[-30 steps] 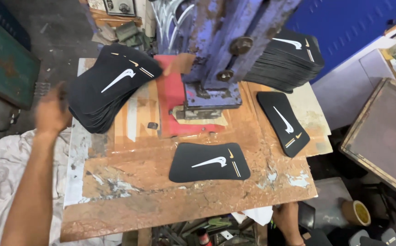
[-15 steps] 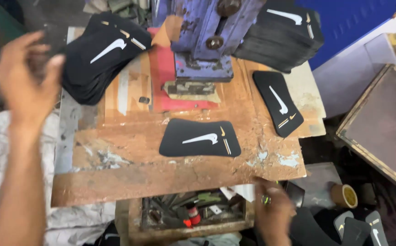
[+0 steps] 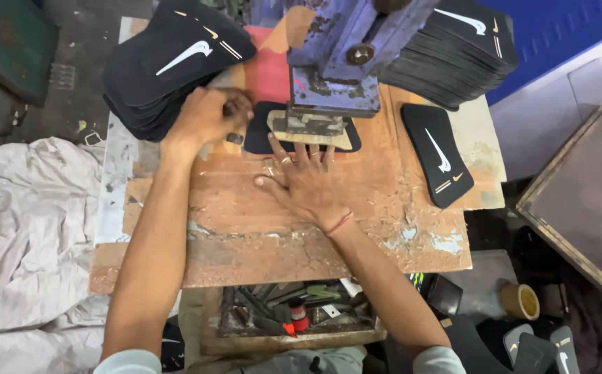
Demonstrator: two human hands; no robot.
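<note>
Worn wood covers the table (image 3: 245, 242), its paint flaking. On it the right hand (image 3: 308, 181) lies flat, fingers spread, fingertips touching the near edge of a black pad (image 3: 259, 135) that lies under the blue press (image 3: 339, 62). The left hand (image 3: 207, 116) is curled at the pad's left end; whether it grips anything I cannot tell. This pad is flat, dark and round-cornered, its long axis running left to right. A tray (image 3: 287, 315) under the table holds small tools. Stacks of black pads with white marks sit at far left (image 3: 169, 62) and far right (image 3: 453, 55); a single one (image 3: 443, 156) lies between.
</note>
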